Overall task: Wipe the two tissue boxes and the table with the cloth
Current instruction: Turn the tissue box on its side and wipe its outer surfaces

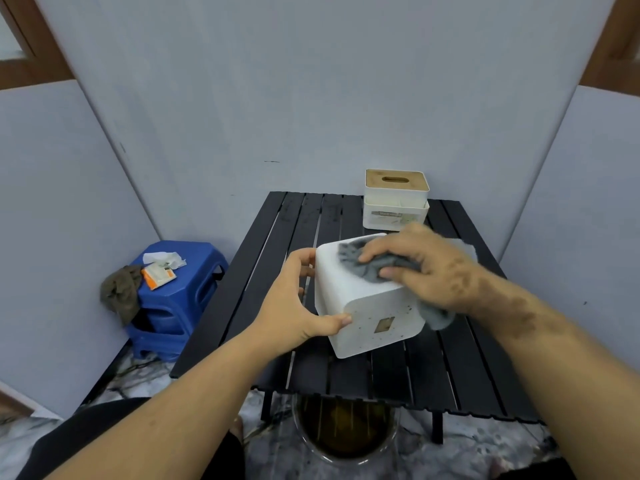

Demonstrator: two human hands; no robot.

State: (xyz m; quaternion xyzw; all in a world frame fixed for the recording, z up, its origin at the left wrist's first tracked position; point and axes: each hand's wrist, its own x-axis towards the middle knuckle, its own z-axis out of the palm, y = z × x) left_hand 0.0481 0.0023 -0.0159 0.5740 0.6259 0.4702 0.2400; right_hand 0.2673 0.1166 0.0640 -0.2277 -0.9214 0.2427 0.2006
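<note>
**Grey cloth on the tilted white box: hazards at the wiping stage**

Grey microfibre cloth (377, 266) lies bunched under the right hand (426, 268), whose fingers curl over it and press it onto the upper face of the white tissue box (363, 306); a loose tail of the cloth hangs off the box's right edge. The left hand (294, 306) braces the same box, thumb on the speckled near face and fingers wrapped round the far left side. The box appears tipped on the black slatted table (467, 375), so that the face bearing a small square label looks toward the camera; whether an edge rests on the slats or the box is lifted cannot be told.

Judged risks, nearest first. A strong wiping stroke toward the left may push the smooth box out of the bracing grip, since only a thumb and fingertips hold it. The hanging tail may drag across the slats and pick up grime, smearing it back onto the box. The dark specks on the near face may survive if only the top is wiped.

Farther out, the second tissue box (396, 202), with a wooden slotted lid, stands at the table's far edge, just behind the right hand; a wide stroke could knock it off. A bowl (346, 431) of dark liquid sits on the floor under the near edge, beneath any dropped item.
</note>
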